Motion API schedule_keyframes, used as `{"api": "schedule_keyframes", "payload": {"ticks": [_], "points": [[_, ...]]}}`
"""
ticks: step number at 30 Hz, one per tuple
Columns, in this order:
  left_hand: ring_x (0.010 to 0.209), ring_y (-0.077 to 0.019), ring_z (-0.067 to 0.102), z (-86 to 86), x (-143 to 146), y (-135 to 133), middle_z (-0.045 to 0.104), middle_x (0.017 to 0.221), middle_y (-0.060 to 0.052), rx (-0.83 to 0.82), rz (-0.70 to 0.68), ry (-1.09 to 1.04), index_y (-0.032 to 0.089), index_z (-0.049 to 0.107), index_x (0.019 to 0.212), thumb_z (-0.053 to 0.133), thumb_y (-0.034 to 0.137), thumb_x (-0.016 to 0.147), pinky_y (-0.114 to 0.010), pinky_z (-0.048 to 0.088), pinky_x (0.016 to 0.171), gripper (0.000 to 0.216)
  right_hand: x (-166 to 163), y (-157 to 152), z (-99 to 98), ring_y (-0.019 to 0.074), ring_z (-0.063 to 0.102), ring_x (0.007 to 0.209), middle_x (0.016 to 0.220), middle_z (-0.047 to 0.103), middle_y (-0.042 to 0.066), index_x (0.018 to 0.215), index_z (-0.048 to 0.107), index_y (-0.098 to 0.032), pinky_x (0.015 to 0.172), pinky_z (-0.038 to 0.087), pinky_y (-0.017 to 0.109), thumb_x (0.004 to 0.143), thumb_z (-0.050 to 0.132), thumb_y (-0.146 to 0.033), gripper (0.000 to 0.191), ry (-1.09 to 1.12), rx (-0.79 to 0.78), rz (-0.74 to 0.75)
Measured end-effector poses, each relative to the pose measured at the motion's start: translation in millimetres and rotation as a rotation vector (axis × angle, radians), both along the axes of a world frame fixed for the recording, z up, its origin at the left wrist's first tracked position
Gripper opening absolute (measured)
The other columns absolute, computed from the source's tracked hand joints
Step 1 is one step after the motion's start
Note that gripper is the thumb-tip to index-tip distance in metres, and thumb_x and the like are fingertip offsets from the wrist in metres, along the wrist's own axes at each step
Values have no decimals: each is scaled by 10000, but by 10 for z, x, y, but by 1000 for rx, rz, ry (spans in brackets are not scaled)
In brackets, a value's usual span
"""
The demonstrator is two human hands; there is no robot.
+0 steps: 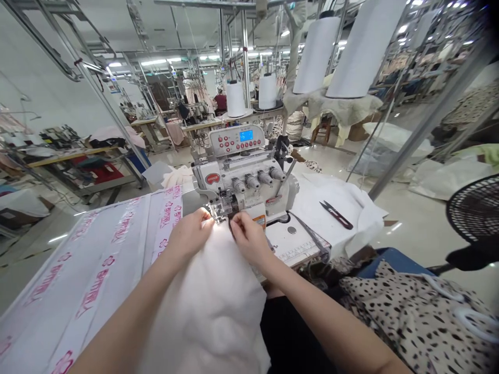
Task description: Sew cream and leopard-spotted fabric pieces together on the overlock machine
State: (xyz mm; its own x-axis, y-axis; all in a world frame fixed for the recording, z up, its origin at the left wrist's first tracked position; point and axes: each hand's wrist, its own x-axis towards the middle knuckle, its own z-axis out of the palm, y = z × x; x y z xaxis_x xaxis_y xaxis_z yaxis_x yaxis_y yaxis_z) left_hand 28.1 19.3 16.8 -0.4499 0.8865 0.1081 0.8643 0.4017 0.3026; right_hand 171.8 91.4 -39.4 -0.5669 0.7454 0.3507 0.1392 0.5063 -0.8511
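A length of white fabric runs from the lap up to the presser foot of an overlock sewing machine. Just left of the presser foot, my left hand pinches the fabric's edge. My right hand is closed close to the foot's right side, its fingertips pressed together on the fabric edge. The machine's lamp lights the cloth between both hands. Fingers hide part of the fabric edge. Above the machine head, a control panel shows a lit blue display.
Thread snips lie on white cloth right of the machine. A fan stands at the right, above spotted fabric heaped on a blue bin. Large thread cones rise behind. Printed white sheeting covers the left table.
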Motion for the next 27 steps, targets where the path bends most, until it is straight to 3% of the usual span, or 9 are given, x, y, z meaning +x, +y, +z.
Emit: {"api": "schedule_keyframes", "payload": {"ticks": [5, 9, 13, 16, 18, 19, 21, 24, 27], "points": [[707, -196, 557, 87, 21, -291, 611, 820, -23, -68, -36, -11, 212, 502, 954, 362, 487, 804, -283, 366, 605, 343, 397, -268, -375, 135, 504, 751, 784, 501, 12, 680, 509, -165, 676, 397, 232, 815, 541, -307, 199, 105, -145, 334], [634, -162, 533, 186, -109, -353, 591, 705, 19, -161, -22, -85, 219, 534, 824, 424, 578, 754, -253, 366, 568, 382, 571, -604, -535, 138, 471, 713, 734, 460, 19, 583, 416, -169, 649, 380, 251, 842, 496, -273, 291, 86, -11, 208], [605, -151, 518, 174, -185, -290, 557, 610, 27, -171, -3, -101, 205, 538, 718, 418, 583, 751, -234, 353, 527, 398, 569, -788, -586, 110, 412, 558, 583, 398, -27, 605, 376, -187, 548, 355, 229, 864, 447, -229, 272, 31, -12, 257], [653, -162, 540, 124, -181, -282, 586, 666, 20, -150, -7, -16, 208, 548, 772, 401, 559, 769, -238, 368, 554, 381, 514, -707, -640, 173, 488, 803, 835, 524, 63, 637, 467, -173, 721, 416, 303, 834, 488, -213, 202, 58, 96, 166], [678, -164, 547, 107, -188, -288, 594, 695, 22, -149, -11, 6, 213, 547, 797, 391, 556, 777, -239, 376, 572, 377, 475, -610, -681, 231, 440, 1005, 1082, 484, 110, 622, 499, -163, 859, 375, 384, 797, 550, -226, 193, 85, 159, 128], [680, -161, 546, 106, -199, -289, 592, 696, 27, -151, -10, 6, 220, 547, 802, 389, 558, 780, -236, 376, 575, 374, 460, -572, -695, 231, 439, 1009, 1103, 473, 103, 596, 493, -159, 866, 372, 379, 782, 580, -240, 220, 86, 135, 159], [657, -151, 537, 114, -232, -287, 577, 665, 39, -162, 2, -2, 231, 547, 789, 392, 569, 780, -230, 367, 562, 372, 454, -536, -694, 164, 487, 816, 894, 513, 48, 535, 440, -155, 738, 408, 285, 767, 616, -285, 319, 66, -15, 333], [606, -146, 515, 119, -265, -281, 545, 602, 42, -173, 34, 4, 237, 547, 762, 401, 583, 774, -230, 346, 529, 376, 535, -562, -583, 77, 345, 542, 565, 337, -51, 481, 336, -159, 504, 301, 199, 751, 636, -384, 462, 73, -291, 565], [633, -155, 530, 93, -205, -294, 573, 645, 37, -143, 59, 48, 246, 543, 799, 399, 549, 787, -239, 352, 558, 336, 707, -589, -365, 71, 275, 527, 529, 238, -60, 462, 251, -162, 473, 226, 208, 734, 657, -386, 537, 142, -350, 535]]}}
